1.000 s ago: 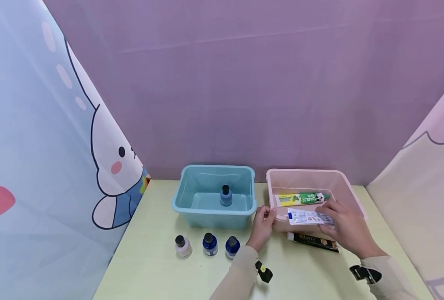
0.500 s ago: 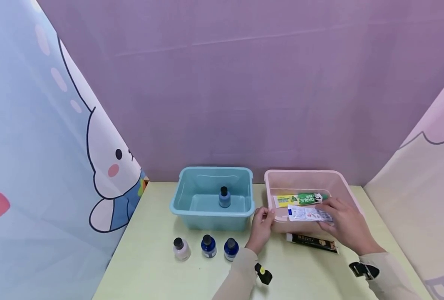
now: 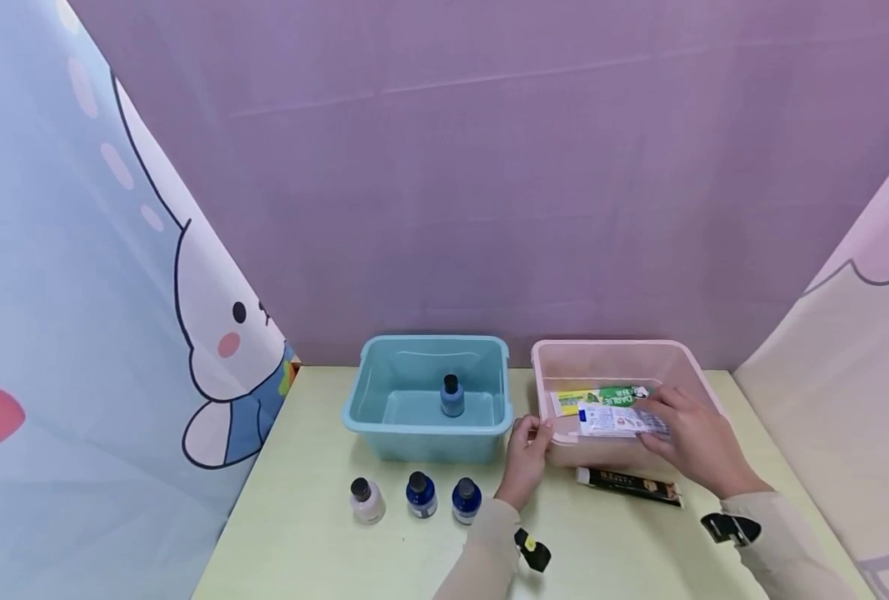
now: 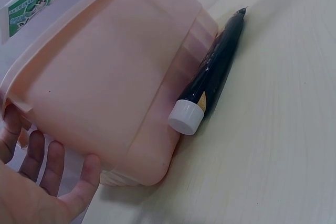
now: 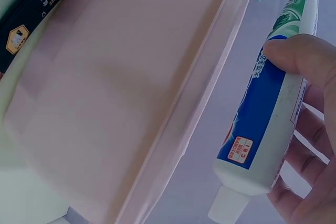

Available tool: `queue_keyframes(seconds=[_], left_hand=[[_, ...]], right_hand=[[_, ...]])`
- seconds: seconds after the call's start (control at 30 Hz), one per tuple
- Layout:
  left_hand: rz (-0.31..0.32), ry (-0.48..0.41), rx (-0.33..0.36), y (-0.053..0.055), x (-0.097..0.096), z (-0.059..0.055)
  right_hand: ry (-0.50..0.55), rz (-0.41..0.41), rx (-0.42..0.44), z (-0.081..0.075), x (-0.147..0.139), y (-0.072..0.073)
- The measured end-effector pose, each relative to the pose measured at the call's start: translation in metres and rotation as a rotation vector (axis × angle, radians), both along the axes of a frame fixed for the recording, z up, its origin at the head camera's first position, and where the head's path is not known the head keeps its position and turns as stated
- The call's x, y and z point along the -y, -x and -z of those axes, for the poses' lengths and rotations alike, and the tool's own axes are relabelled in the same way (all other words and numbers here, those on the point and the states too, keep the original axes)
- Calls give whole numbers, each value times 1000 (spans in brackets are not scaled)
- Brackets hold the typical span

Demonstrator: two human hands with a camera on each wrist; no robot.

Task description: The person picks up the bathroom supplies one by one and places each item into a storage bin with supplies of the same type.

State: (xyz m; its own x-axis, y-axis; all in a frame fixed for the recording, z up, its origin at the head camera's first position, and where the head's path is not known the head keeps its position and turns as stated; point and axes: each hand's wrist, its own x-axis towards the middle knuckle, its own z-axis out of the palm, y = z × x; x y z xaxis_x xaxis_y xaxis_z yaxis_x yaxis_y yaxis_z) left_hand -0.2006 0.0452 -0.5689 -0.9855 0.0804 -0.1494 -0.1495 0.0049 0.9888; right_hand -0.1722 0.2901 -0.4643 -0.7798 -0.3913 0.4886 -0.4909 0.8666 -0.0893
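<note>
Gripping pink bin point(image 3: 607, 454) (L hand point(image 3: 524, 463)) & white tube point(image 3: 611, 421) (R hand point(image 3: 697, 442)), cd bump DARLIE tube point(image 3: 598, 397) just past R fingertips if lowered askew.

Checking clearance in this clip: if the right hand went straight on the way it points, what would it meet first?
Probably the green-and-yellow tube in the pink bin, just past the right hand and its held tube; the head view leaves the height gap unclear.

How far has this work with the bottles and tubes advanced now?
Looks done: one bottle stands in the blue bin, and a green tube lies in the pink bin. In hand: the right hand holds a white tube at the pink bin. Probably left: the black tube and three bottles on the table.
</note>
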Motion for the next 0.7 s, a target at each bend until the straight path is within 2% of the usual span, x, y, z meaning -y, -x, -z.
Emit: queue_keyframes(seconds=[0.3,0.53,0.7], left_hand=[[2,-17,-7,0,0,0],[-5,-4,-9,1,0,2],[-6,-14,-3,1,-1,2]], right_hand=[[8,5,28,-1,-2,11],[-11,-25,36,3,-5,25],[-33,-18,80,3,-8,34]])
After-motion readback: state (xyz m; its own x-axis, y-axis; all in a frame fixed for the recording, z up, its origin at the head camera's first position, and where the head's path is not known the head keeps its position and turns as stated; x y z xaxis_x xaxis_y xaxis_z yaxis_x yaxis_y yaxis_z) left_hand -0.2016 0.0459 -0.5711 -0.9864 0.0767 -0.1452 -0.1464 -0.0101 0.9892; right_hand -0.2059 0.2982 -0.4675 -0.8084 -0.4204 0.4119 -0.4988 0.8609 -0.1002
